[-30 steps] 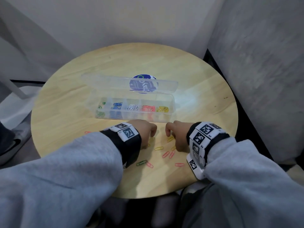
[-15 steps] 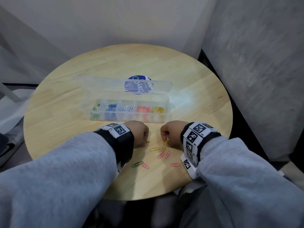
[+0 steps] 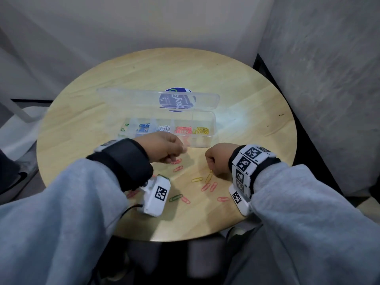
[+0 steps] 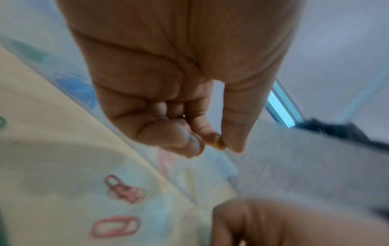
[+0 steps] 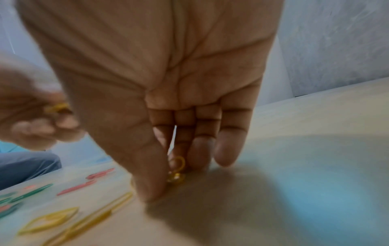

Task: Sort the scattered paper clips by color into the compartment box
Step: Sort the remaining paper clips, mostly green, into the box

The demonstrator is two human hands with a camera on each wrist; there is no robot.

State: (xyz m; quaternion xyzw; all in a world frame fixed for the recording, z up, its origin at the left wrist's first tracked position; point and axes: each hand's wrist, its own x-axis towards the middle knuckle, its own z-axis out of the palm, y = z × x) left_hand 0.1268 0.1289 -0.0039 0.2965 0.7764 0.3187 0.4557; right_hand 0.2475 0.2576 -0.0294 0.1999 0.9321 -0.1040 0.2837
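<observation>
Your left hand (image 3: 164,148) hangs just left of the frame's centre, above the round wooden table (image 3: 236,83), fingers curled in, thumb and forefinger pinching a small yellow paper clip (image 4: 219,142) that the left wrist view catches between the fingertips, blurred but plainly yellow. Your right hand (image 3: 218,159) is down on the tabletop at centre right, thumb and fingers closed on another yellow clip (image 5: 176,168) that stands on end against the wood in the right wrist view. Above both hands, across the middle of the head view, sits the clear compartment box (image 3: 212,128) with its lid (image 3: 127,99) thrown open behind it, a blue round sticker (image 3: 177,99) showing through the lid. Running left to right inside the box you've got green clips (image 3: 123,128), blue clips (image 3: 144,127), white clips (image 3: 163,128), red clips (image 3: 183,130) and yellow clips (image 3: 203,130), each colour in its own section. Loose clips lie scattered on the wood below the hands: two red ones (image 3: 177,164) just under your left hand, a yellow one (image 3: 197,179) and a pair of red ones (image 3: 209,186) lower centre, a green one (image 3: 175,197) beside the white wrist camera (image 3: 157,197), and a single red one (image 3: 223,199) toward the lower right. Grey sleeves (image 3: 61,223) fill the bottom of the frame.
</observation>
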